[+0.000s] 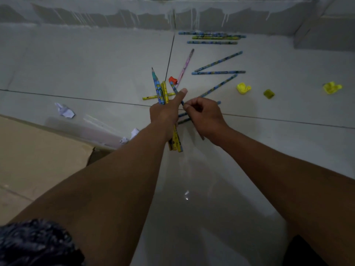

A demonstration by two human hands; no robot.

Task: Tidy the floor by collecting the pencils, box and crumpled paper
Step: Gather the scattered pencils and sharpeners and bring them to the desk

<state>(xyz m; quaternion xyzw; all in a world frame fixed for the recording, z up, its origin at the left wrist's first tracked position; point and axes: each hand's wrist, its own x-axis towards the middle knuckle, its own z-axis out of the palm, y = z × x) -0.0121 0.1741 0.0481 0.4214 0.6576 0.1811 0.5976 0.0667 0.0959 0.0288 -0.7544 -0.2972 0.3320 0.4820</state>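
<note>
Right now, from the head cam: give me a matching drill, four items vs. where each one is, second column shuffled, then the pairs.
Items
1. bundle of pencils
2. pink pencil
3. crumpled paper
4. cardboard box

Places
A. on the floor, left of the hands, beyond the box edge
B. at the left edge of the view, near the person
C. gripped in the left hand
D. on the floor beyond the hands, by the orange sharpener

Pairs: 1-C, 2-D, 3-A, 4-B
</note>
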